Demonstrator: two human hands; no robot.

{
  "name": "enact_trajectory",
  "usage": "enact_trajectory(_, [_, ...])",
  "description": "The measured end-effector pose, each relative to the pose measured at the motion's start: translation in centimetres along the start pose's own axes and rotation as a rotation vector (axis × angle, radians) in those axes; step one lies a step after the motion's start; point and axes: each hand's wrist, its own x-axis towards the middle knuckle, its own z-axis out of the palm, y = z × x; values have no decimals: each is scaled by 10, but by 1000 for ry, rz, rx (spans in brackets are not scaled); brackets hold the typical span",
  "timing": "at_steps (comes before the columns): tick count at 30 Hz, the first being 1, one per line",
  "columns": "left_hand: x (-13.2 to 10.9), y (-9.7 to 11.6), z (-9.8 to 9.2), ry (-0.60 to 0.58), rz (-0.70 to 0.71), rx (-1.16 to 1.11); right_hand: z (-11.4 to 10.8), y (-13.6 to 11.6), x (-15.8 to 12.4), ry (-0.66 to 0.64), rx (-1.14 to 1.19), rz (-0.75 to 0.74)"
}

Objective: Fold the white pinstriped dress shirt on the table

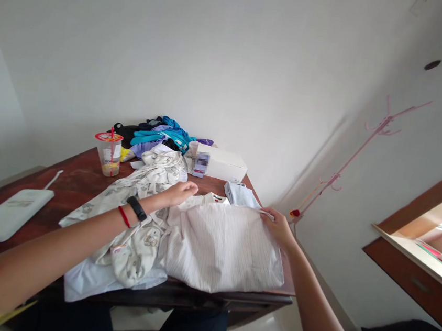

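A white shirt with thin stripes (228, 250) lies folded over at the table's front edge, its collar (217, 199) showing at the back. At the shirt's upper right corner, my right hand (277, 227) pinches the fabric edge between thumb and fingers. My left hand (180, 193), with a black band on the wrist, is over the shirt's upper left side. Its fingers are curled and pressed together; what they hold, if anything, is hidden. Under my left forearm spreads a white printed garment (138, 251), heaped on other pale cloth.
A pile of blue, purple and black clothes (164, 136) lies against the wall, near a white box (225, 163). A plastic cup with straw (109, 156) and a white power bank (6, 216) stand left on the brown table (73, 179). A pink coat rack (356, 153) leans at right.
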Motion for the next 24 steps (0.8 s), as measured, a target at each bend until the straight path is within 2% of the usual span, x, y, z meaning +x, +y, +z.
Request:
enact_trajectory(3, [-1, -17, 16, -57, 116, 298, 20, 34, 9, -36, -56, 104])
enact_trajectory(6, [0, -25, 24, -151, 102, 486, 30, 54, 7, -62, -69, 148])
enact_trajectory(8, [7, -28, 25, -258, 44, 480, 32, 61, 5, -65, -75, 151])
enact_trajectory(11, [21, -33, 22, -440, -99, 356, 30, 66, 2, -49, -94, 141])
enact_trajectory(15, [35, -35, 5, -618, -171, 259, 21, 71, -1, 17, -78, 127])
enact_trajectory(17, [40, -34, -10, -643, -177, 262, 16, 74, -1, 74, -61, 133])
enact_trajectory(20, [44, -28, -32, -596, -206, 222, 10, 80, 0, 123, -21, 160])
enact_trajectory(24, [35, -12, -43, -543, -272, 61, 10, 74, -4, 130, 14, 171])
